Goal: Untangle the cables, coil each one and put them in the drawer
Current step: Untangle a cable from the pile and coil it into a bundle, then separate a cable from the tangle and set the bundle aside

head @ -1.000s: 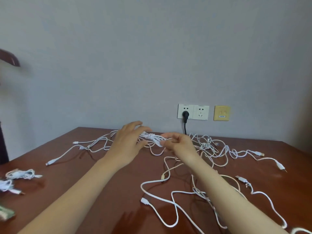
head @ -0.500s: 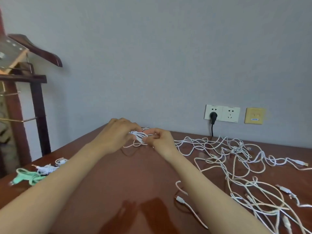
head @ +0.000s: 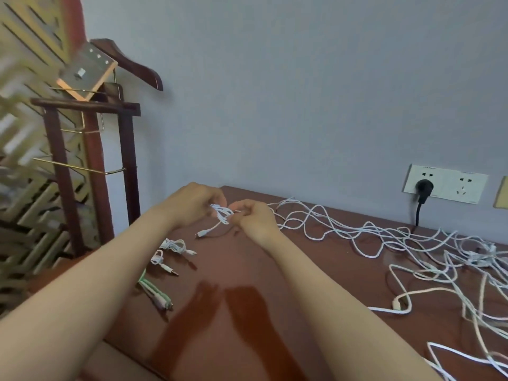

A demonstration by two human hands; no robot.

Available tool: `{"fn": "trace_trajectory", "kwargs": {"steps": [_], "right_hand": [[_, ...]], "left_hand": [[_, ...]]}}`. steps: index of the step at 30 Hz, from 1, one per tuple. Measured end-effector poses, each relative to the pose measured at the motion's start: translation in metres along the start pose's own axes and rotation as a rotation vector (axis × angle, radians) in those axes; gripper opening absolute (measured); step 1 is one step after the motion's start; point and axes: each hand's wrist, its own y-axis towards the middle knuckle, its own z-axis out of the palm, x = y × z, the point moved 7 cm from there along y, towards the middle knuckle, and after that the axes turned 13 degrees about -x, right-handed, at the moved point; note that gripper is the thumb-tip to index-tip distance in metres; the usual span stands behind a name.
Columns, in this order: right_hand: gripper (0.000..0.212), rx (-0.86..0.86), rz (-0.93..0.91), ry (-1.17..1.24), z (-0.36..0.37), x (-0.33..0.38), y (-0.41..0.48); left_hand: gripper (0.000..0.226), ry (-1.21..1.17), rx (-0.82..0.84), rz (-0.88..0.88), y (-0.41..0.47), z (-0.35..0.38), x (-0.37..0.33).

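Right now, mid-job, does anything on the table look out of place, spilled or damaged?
Nothing spilled or broken. The loose white cables sprawl tangled across the right side of the table, as expected; left hand and right hand pinch a small coil.

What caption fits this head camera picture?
Left hand and right hand pinch a white cable coil above a brown table.

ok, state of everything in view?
white cable bundle: coiled, held between both hands above the table
left hand: grips the bundle
right hand: pinches the bundle
cable tangle: loose, tangled on the table
small white coils: bundled, on the table
green cable: bundled, on the table
black plug: seated in the wall socket
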Motion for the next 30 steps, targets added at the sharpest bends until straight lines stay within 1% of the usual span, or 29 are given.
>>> {"fn": "trace_trajectory", "kwargs": {"steps": [5,9,11,14,17,20,26,30], "right_hand": [[0.015,0.048,0.006,-0.032,0.027,-0.018,0.013],[0.018,0.103,-0.012,-0.082,0.049,-0.029,0.020],[0.022,0.129,-0.017,-0.109,0.059,-0.034,0.021],[0.035,0.126,-0.006,-0.136,0.068,-0.044,0.022],[0.031,0.131,0.007,-0.142,0.072,-0.055,0.020],[0.026,0.129,-0.032,-0.178,0.071,-0.055,0.017],[0.035,0.189,-0.098,-0.269,0.051,-0.043,0.014],[0.035,0.125,-0.080,-0.402,0.022,-0.047,0.022]], "left_hand": [[0.016,0.020,0.056,-0.051,0.000,0.018,0.025],[0.023,0.094,0.127,-0.086,-0.002,0.033,0.047],[0.023,0.101,0.152,-0.119,-0.005,0.037,0.059],[0.020,0.076,0.152,-0.194,-0.011,0.042,0.073],[0.019,0.065,0.178,-0.246,-0.017,0.053,0.081],[0.023,0.086,0.203,-0.255,-0.018,0.062,0.082],[0.033,0.107,0.261,-0.261,-0.013,0.059,0.075],[0.041,0.068,0.241,-0.247,-0.009,0.051,0.057]]}}
